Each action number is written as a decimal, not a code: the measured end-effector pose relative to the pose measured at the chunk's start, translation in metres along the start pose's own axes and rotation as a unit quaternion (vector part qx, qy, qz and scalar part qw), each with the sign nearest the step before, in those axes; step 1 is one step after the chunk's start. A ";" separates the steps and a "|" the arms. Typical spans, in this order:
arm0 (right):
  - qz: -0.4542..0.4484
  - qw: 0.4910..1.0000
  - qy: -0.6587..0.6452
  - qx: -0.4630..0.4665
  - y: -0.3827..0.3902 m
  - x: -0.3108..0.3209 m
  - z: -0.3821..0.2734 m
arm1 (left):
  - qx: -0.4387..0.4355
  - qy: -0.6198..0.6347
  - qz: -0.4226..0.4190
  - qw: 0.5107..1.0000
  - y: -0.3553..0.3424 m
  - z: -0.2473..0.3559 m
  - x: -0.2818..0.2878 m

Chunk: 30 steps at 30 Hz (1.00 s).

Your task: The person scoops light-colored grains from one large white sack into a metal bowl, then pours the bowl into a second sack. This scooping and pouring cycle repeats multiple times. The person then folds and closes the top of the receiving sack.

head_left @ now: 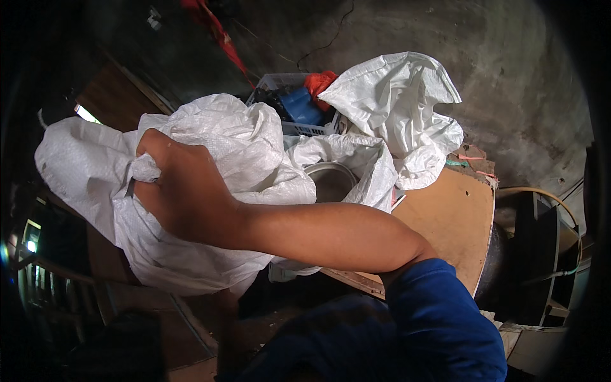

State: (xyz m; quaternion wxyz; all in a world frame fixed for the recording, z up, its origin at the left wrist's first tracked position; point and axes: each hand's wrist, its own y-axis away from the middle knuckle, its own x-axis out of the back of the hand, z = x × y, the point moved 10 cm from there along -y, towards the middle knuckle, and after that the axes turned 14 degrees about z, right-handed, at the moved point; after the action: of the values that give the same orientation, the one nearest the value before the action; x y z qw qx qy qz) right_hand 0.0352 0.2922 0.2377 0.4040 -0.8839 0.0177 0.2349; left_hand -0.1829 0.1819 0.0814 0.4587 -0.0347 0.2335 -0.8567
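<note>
My right arm, in a blue sleeve, reaches across to the left. My right hand (178, 184) is closed around a bunched fold of a large white woven sack (223, 134). The sack spreads crumpled on both sides of the hand, and its lower part hangs toward the front. My left hand does not show; whether it is behind the sack I cannot tell. Another white sack (401, 108) stands loosely heaped to the right. Between the two, partly covered by white cloth, sits a round pale-rimmed container (331, 181).
Behind the sacks stands a white plastic crate (309, 129) holding a blue item (301, 106) and red cloth (319, 84). A tan board (455, 216) lies to the right, beside a curved yellowish hose (566, 207). A cracked grey wall (503, 57) closes off the back.
</note>
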 end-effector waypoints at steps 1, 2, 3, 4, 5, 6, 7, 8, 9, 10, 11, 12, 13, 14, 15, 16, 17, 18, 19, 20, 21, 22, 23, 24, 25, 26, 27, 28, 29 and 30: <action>-0.004 1.000 -0.009 -0.018 0.002 -0.003 0.002 | 0.018 0.002 0.001 1.000 0.006 -0.014 0.002; -0.009 0.999 -0.019 -0.036 0.005 -0.005 0.003 | 0.033 0.005 0.001 0.999 0.008 -0.025 0.006; -0.018 0.999 -0.014 -0.043 0.008 -0.007 0.002 | 0.043 0.007 0.004 0.999 0.011 -0.034 0.011; -0.027 0.998 -0.009 -0.051 0.012 -0.009 0.001 | 0.052 0.007 0.009 0.999 0.011 -0.041 0.017; -0.035 0.998 -0.005 -0.057 0.015 -0.010 -0.001 | 0.059 0.005 0.013 0.998 0.011 -0.047 0.024; -0.032 0.999 -0.017 -0.039 0.015 -0.008 -0.009 | 0.063 0.006 0.018 0.998 0.008 -0.050 0.030; -0.028 0.999 -0.029 -0.022 0.016 -0.006 -0.017 | 0.066 0.007 0.025 0.998 0.005 -0.053 0.038; -0.023 0.999 -0.047 -0.008 0.017 -0.001 -0.026 | 0.069 0.006 0.031 0.997 0.003 -0.056 0.044; -0.046 0.999 -0.030 -0.002 0.018 -0.003 -0.031 | 0.072 0.006 0.036 0.997 -0.002 -0.057 0.051; -0.057 0.998 -0.008 0.010 0.020 0.001 -0.036 | 0.073 0.007 0.042 0.996 -0.007 -0.057 0.055; -0.086 0.996 0.018 -0.003 0.024 0.004 -0.036 | 0.071 0.008 0.048 0.996 -0.014 -0.056 0.060; -0.105 0.994 0.037 -0.013 0.027 0.008 -0.036 | 0.072 0.011 0.053 0.996 -0.022 -0.056 0.064; -0.116 0.992 0.049 -0.015 0.025 0.010 -0.034 | 0.071 0.012 0.056 0.996 -0.030 -0.057 0.065; -0.092 0.995 0.045 0.003 0.018 0.020 -0.036 | 0.069 0.014 0.058 0.996 -0.038 -0.057 0.066; -0.070 0.996 0.042 0.022 0.009 0.030 -0.036 | 0.068 0.021 0.057 0.996 -0.049 -0.060 0.066; -0.078 0.995 0.059 0.012 0.002 0.033 -0.030 | 0.066 0.025 0.054 0.996 -0.060 -0.064 0.065; -0.067 0.996 0.051 0.019 -0.009 0.043 -0.026 | 0.063 0.030 0.051 0.996 -0.071 -0.070 0.065; -0.084 0.995 0.062 -0.002 -0.024 0.052 -0.014 | 0.057 0.035 0.047 0.997 -0.086 -0.073 0.062; -0.078 0.994 0.077 0.017 -0.040 0.063 -0.011 | 0.049 0.039 0.039 0.997 -0.101 -0.077 0.061; -0.072 0.992 0.093 0.037 -0.057 0.074 -0.011 | 0.049 0.046 0.034 0.997 -0.110 -0.081 0.062; -0.088 0.988 0.125 0.013 -0.074 0.082 -0.002 | 0.039 0.054 0.021 0.998 -0.126 -0.082 0.058; -0.103 0.981 0.162 0.001 -0.088 0.091 0.003 | 0.036 0.070 0.007 0.997 -0.137 -0.080 0.056; -0.126 0.981 0.124 -0.084 -0.094 0.100 0.014 | 0.033 0.082 -0.009 0.996 -0.147 -0.079 0.051; -0.127 0.979 0.119 -0.106 -0.102 0.105 0.016 | 0.017 0.067 -0.025 0.997 -0.157 -0.074 0.045; -0.126 0.979 0.109 -0.114 -0.108 0.109 0.017 | 0.023 0.055 -0.004 0.998 -0.167 -0.072 0.044; -0.124 0.975 0.124 -0.140 -0.111 0.116 0.021 | -0.048 -0.019 -0.042 0.998 -0.171 -0.056 0.030; -0.121 0.975 0.133 -0.134 -0.115 0.125 0.020 | -0.093 -0.085 -0.043 0.991 -0.176 -0.045 0.020; -0.114 0.975 0.140 -0.132 -0.118 0.130 0.020 | -0.148 -0.156 -0.050 0.975 -0.182 -0.027 0.007; -0.108 0.975 0.146 -0.130 -0.122 0.136 0.020 | -0.173 -0.186 -0.043 0.966 -0.185 -0.014 -0.004; -0.101 0.975 0.153 -0.127 -0.125 0.140 0.020 | -0.169 -0.177 -0.039 0.969 -0.186 -0.006 -0.013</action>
State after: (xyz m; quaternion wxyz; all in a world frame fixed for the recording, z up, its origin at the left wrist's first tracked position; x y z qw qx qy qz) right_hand 0.1792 0.4127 0.2547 0.3025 -0.9507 -0.0401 0.0556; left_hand -0.3207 0.2821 0.1583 0.4464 -0.2718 0.2885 -0.8022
